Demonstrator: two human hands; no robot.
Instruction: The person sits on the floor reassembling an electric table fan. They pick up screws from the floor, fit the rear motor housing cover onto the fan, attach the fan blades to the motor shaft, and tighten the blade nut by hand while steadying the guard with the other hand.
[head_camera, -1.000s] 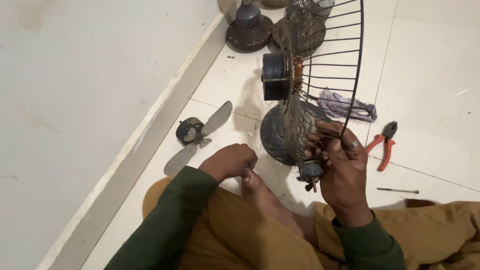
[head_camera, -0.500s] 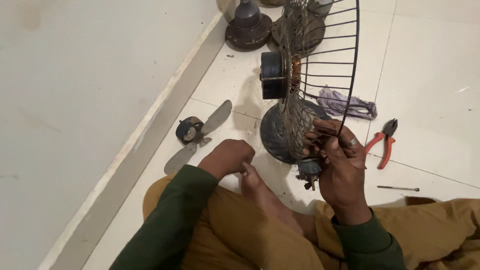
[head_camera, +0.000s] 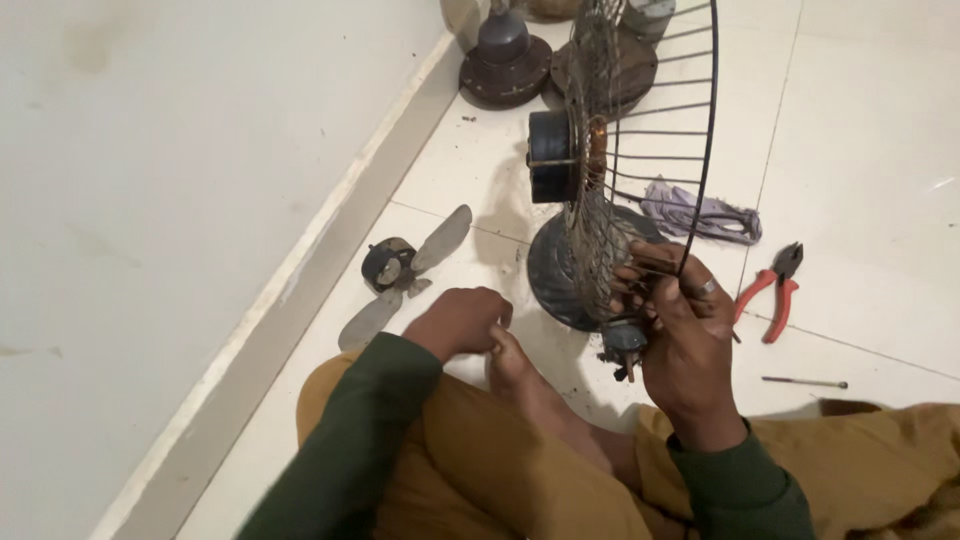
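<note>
Gripping the lower rim of a wire fan guard (head_camera: 640, 150), the right hand (head_camera: 685, 335) has its fingers clenched around the wires, with a small dark part (head_camera: 622, 345) just beside them. The guard stands upright on the tiled floor (head_camera: 870, 130). The left hand (head_camera: 460, 320) rests loosely curled at a bare foot (head_camera: 520, 370), grasping nothing. Fan blades (head_camera: 400, 275) lie near it; red pliers (head_camera: 768, 290) lie to the right

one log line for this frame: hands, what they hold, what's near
right hand: grips rusty wire fan guard at lower rim | left hand: closed, resting by bare foot | floor: grey fan blade, red-handled pliers
</note>
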